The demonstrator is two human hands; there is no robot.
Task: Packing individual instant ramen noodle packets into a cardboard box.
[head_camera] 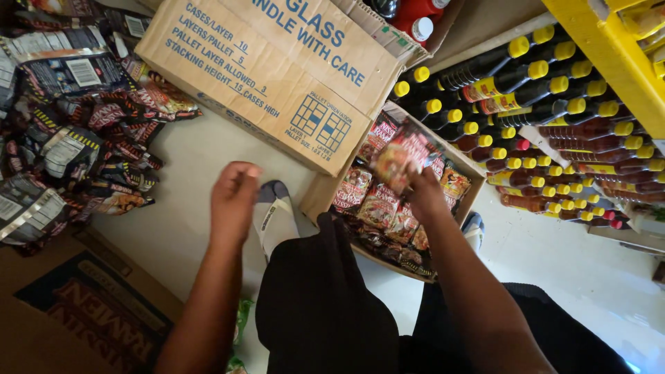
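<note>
- Surface: pale floor (187, 208), seen from above; a flattened brown cardboard sheet (83, 325) lies at 7 o'clock.
- Room: a store aisle. Dark sauce bottles with yellow caps (547, 131) lie in rows at 2 o'clock, beside a yellow shelf frame (609, 55).
- Right hand (424, 194), just right of centre, is closed on a red noodle packet (402, 158), pinched at its lower edge.
- Packet: blurred; long axis runs roughly 7 to 1 o'clock, free end toward 1 o'clock, held above the open box.
- Left hand (234, 197), left of centre, is loosely curled, holding nothing, above the floor.
- Open cardboard box (325, 197) at centre holds similar red packets standing in rows.
- Large closed carton (277, 76) at 12 o'clock touches the open box.
- Heap of dark packets (76, 138) at 10 o'clock, well apart from the box.
</note>
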